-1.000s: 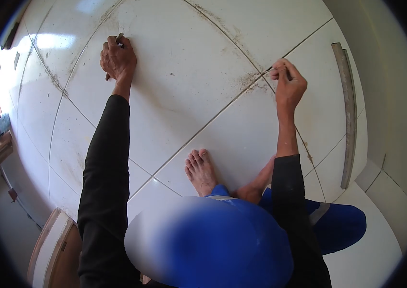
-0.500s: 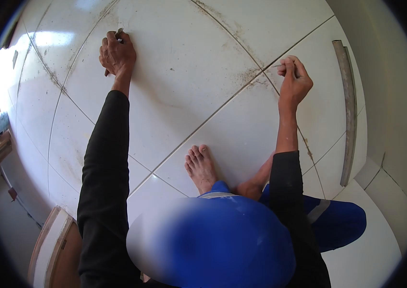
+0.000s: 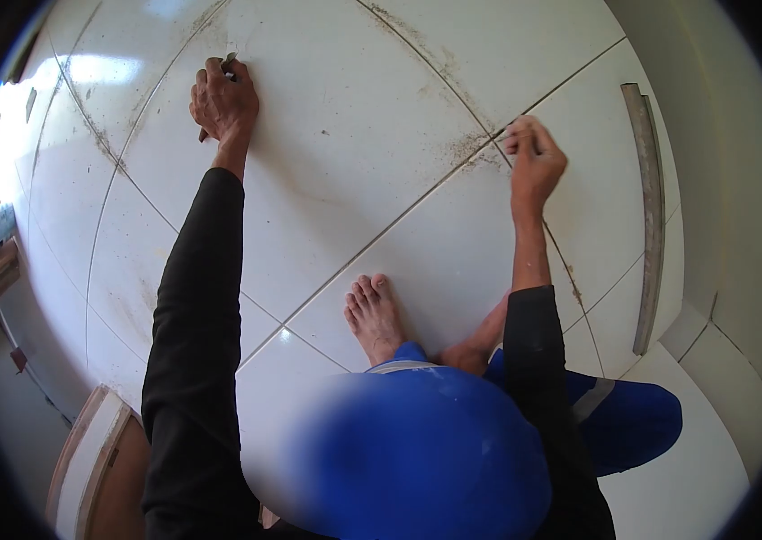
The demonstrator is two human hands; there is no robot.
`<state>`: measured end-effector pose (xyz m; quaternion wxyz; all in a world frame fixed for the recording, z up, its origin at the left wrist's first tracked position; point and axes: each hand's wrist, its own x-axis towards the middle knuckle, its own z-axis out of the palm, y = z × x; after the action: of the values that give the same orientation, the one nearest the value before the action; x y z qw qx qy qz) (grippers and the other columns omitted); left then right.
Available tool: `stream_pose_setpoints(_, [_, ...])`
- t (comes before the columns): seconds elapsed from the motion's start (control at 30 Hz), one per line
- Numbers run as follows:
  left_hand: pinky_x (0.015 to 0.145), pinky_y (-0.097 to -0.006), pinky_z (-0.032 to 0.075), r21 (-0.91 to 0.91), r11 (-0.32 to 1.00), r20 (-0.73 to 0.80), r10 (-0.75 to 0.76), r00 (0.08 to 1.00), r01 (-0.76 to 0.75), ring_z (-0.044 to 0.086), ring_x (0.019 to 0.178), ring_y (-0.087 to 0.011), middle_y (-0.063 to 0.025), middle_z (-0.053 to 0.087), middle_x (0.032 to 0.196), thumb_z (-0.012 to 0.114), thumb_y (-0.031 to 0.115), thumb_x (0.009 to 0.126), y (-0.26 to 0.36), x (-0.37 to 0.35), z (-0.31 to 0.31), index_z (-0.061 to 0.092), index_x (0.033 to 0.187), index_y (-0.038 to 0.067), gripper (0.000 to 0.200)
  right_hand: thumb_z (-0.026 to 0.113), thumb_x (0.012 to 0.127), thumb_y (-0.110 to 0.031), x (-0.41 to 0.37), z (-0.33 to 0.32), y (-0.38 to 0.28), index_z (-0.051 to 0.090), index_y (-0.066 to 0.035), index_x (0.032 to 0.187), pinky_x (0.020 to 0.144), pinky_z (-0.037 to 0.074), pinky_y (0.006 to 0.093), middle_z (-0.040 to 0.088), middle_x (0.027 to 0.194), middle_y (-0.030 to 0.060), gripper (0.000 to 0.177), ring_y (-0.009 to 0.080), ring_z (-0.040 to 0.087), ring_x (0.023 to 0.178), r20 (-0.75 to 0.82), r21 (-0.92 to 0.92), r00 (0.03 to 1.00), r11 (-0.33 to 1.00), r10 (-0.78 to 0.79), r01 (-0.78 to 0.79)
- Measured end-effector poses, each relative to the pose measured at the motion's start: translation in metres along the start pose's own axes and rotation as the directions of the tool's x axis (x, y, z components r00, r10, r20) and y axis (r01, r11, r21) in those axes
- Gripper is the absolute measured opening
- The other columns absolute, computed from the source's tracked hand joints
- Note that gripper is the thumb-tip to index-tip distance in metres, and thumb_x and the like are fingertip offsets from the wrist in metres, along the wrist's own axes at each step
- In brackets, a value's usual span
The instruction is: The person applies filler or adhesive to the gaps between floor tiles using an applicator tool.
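Observation:
My left hand (image 3: 224,99) is closed around a small tool and rests on the tiled floor. A dull grey end (image 3: 231,61) of the tool shows past the fingers, and a brown end (image 3: 203,135) sticks out below the palm; its kind is hard to make out. Over a crossing of dark tile joints (image 3: 493,135), my right hand (image 3: 538,166) is pinched at the fingertips. What it grips is thin and mostly hidden by the fingers. Loose brown dirt (image 3: 460,144) lies along the joint just left of it.
White tiles (image 3: 345,171) spread all around. A long grey-brown strip (image 3: 649,216) lies near the wall on the right. My bare foot (image 3: 375,315) is planted below centre. At left are a blue object (image 3: 0,228) and a wooden frame (image 3: 84,459).
My right hand has moved slightly left and down, closer to the crossing of the joints, and the thin piece at its fingertips shows less. My left hand has barely moved.

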<state>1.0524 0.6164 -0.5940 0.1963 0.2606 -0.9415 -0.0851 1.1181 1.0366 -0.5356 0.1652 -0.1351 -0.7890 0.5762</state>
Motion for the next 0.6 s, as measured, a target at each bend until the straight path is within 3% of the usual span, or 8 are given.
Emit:
stream_pose_setpoints(0.07, [0.09,-0.0478,0.049,0.011,1.0,0.027,-0.003,1.0,0.002,0.067,0.101,-0.0323,-0.0094,0.072,0.106,0.06,0.035,0.099,0.005,-0.001,-0.002,0.069,0.103,0.011,0.026,0.066,0.102,-0.008,-0.021,0.011,0.004,0.073,0.003,0.098,0.06,0.051,0.0252,0.068,0.078,0.0027,0.014,0.009,0.058,0.063,0.207,-0.065,0.971,0.992,0.122,-0.111])
stream_pose_setpoints(0.2, [0.091,-0.0475,0.049,0.028,1.0,0.012,-0.005,1.0,0.005,0.067,0.102,-0.0328,-0.0095,0.072,0.106,0.059,0.035,0.099,-0.001,-0.003,0.001,0.069,0.104,0.011,0.026,0.063,0.102,-0.007,0.004,-0.003,-0.01,0.072,0.004,0.096,0.06,0.051,0.0246,0.068,0.077,0.0038,0.015,0.0088,0.059,0.064,-0.014,0.083,0.997,0.993,0.082,-0.08])
stream_pose_setpoints(0.27, [0.092,-0.0476,0.049,0.018,1.0,0.004,0.001,1.0,-0.001,0.067,0.102,-0.0333,-0.0097,0.072,0.106,0.058,0.036,0.1,0.002,-0.001,0.001,0.069,0.104,0.012,0.027,0.064,0.102,-0.007,-0.02,0.014,0.005,0.073,0.005,0.099,0.06,0.051,0.0249,0.069,0.078,0.0042,0.015,0.0095,0.059,0.063,0.211,-0.033,0.96,0.982,0.186,-0.184])
stream_pose_setpoints(0.33, [0.093,-0.0481,0.048,0.01,1.0,0.034,0.0,0.999,0.0,0.067,0.103,-0.0332,-0.0098,0.072,0.106,0.058,0.036,0.1,0.005,0.001,0.001,0.07,0.106,0.012,0.028,0.064,0.102,-0.007,-0.008,0.007,0.004,0.072,0.005,0.099,0.06,0.051,0.025,0.069,0.077,0.004,0.015,0.0093,0.059,0.064,0.213,-0.025,0.96,0.983,0.181,-0.179])
stream_pose_setpoints(0.4, [0.093,-0.0483,0.048,0.021,1.0,0.002,0.006,1.0,-0.006,0.067,0.104,-0.0332,-0.0098,0.072,0.106,0.058,0.037,0.1,0.001,-0.001,0.003,0.069,0.106,0.012,0.028,0.064,0.102,-0.006,0.004,0.0,-0.005,0.072,0.004,0.098,0.06,0.051,0.0254,0.069,0.077,0.0039,0.013,0.0089,0.06,0.064,0.068,0.117,0.993,0.987,0.099,-0.106])
stream_pose_setpoints(0.47, [0.093,-0.0488,0.048,0.021,1.0,0.002,0.02,1.0,-0.02,0.067,0.105,-0.0332,-0.0099,0.072,0.106,0.058,0.038,0.1,-0.001,0.0,0.003,0.069,0.105,0.012,0.029,0.065,0.102,-0.006,-0.002,-0.001,-0.003,0.072,0.004,0.099,0.061,0.052,0.0257,0.069,0.078,0.0036,0.013,0.0089,0.06,0.065,-0.032,0.075,0.997,0.995,0.074,-0.071])
stream_pose_setpoints(0.53, [0.094,-0.0489,0.048,0.037,0.999,0.047,-0.003,0.999,0.002,0.067,0.105,-0.0333,-0.0103,0.072,0.105,0.057,0.039,0.1,0.003,0.0,0.0,0.069,0.105,0.011,0.031,0.064,0.102,-0.007,-0.024,0.009,0.014,0.071,0.005,0.099,0.063,0.052,0.026,0.069,0.079,0.0032,0.014,0.0093,0.059,0.066,0.175,-0.021,0.967,0.982,0.186,-0.186])
stream_pose_setpoints(0.6, [0.094,-0.049,0.048,0.017,1.0,0.073,-0.026,0.997,0.024,0.067,0.106,-0.0333,-0.0102,0.072,0.106,0.057,0.04,0.1,0.008,0.005,0.007,0.069,0.106,0.011,0.032,0.063,0.103,-0.007,0.002,0.001,0.003,0.071,0.004,0.099,0.062,0.052,0.0263,0.069,0.079,0.0025,0.014,0.0094,0.06,0.065,0.216,-0.046,0.954,0.978,0.207,-0.202])
